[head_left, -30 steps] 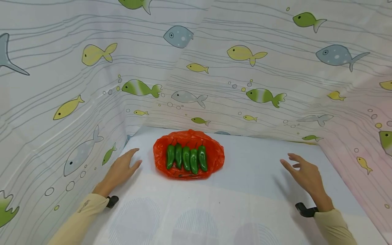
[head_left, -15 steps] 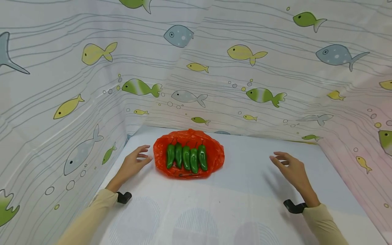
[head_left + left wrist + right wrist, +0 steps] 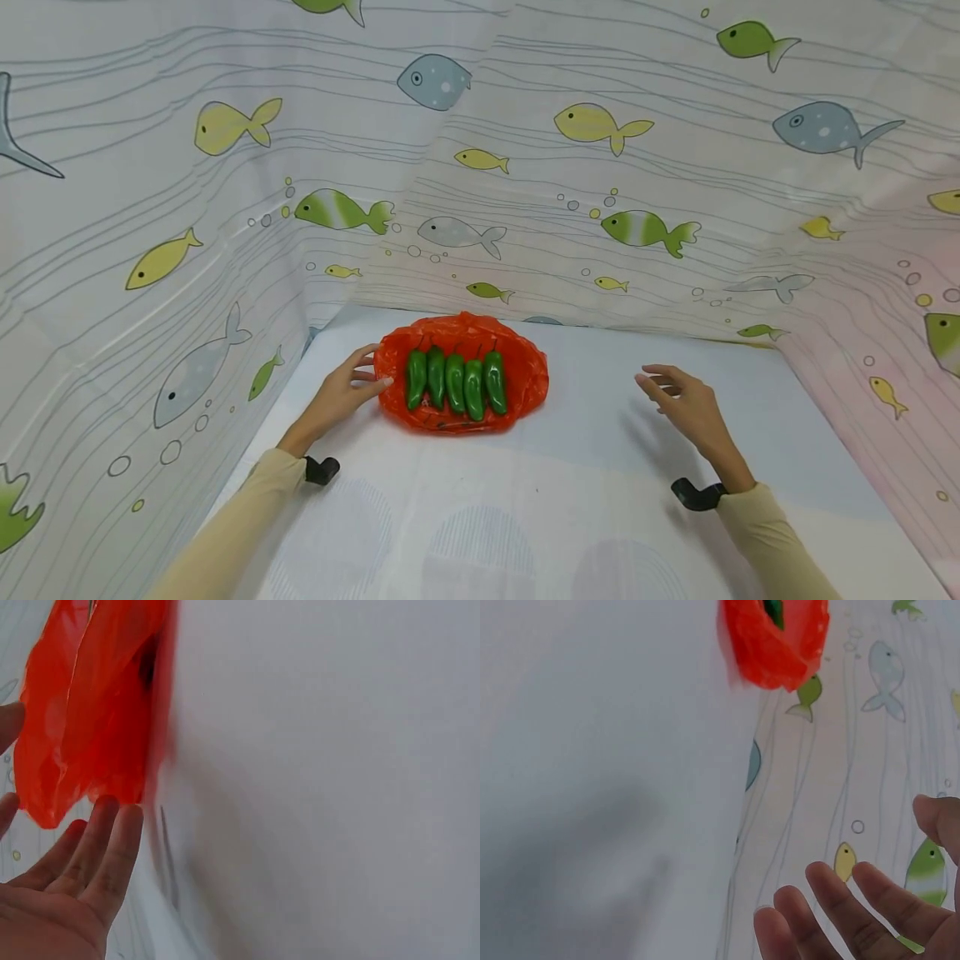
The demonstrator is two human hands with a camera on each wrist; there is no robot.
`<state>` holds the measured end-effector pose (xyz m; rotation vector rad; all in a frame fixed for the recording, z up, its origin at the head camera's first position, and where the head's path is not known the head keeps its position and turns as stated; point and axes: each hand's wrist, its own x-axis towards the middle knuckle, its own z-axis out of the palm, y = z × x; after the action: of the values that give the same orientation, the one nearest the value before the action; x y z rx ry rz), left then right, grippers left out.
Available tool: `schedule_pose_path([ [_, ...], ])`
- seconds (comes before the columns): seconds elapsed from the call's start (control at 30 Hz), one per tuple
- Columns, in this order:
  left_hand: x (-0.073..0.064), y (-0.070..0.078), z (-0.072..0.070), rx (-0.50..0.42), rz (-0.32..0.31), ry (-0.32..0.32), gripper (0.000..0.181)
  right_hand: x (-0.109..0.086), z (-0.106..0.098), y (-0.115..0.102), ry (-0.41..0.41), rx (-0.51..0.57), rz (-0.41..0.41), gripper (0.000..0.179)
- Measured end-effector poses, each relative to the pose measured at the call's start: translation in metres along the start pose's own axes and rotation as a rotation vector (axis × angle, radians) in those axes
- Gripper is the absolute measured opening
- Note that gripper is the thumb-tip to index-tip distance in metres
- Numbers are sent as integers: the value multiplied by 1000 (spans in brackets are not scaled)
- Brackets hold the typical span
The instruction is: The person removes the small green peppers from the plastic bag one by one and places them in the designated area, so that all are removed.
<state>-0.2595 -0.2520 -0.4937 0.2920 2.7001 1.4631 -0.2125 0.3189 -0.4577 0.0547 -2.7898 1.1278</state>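
Note:
A red plastic bag (image 3: pixel 528 379), its mouth spread wide, lies on the table. Several green chili peppers (image 3: pixel 455 383) rest side by side inside it, stems toward the back. My left hand (image 3: pixel 341 396) is at the bag's left edge, fingers spread and thumb overlapping the rim. In the left wrist view the straight fingertips (image 3: pixel 105 817) come right up to the red plastic (image 3: pixel 52 765). My right hand (image 3: pixel 686 408) hovers over the table to the right of the bag, apart from it, fingers relaxed and holding nothing.
A white tabletop (image 3: pixel 592 467) with pale circle prints spreads under the bag. Fish-patterned sheeting (image 3: pixel 540 192) stands at the back and on both sides. A black strap mount (image 3: pixel 322 471) sits on the left wrist, and another mount (image 3: pixel 697 494) on the right.
My left hand has moved right and forward to the bag's edge. My right hand has moved left toward the bag. The bag and peppers have stayed in place.

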Motion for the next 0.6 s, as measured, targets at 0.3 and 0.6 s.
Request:
schedule_pose_path([
  [0.3,7,-4,8,-32,4,-20,71,4,15,-8,-22,18,10,62],
  [0.6,9,-4,11,19,21,-30,67,10,27,-15,-47,30,10,62],
])
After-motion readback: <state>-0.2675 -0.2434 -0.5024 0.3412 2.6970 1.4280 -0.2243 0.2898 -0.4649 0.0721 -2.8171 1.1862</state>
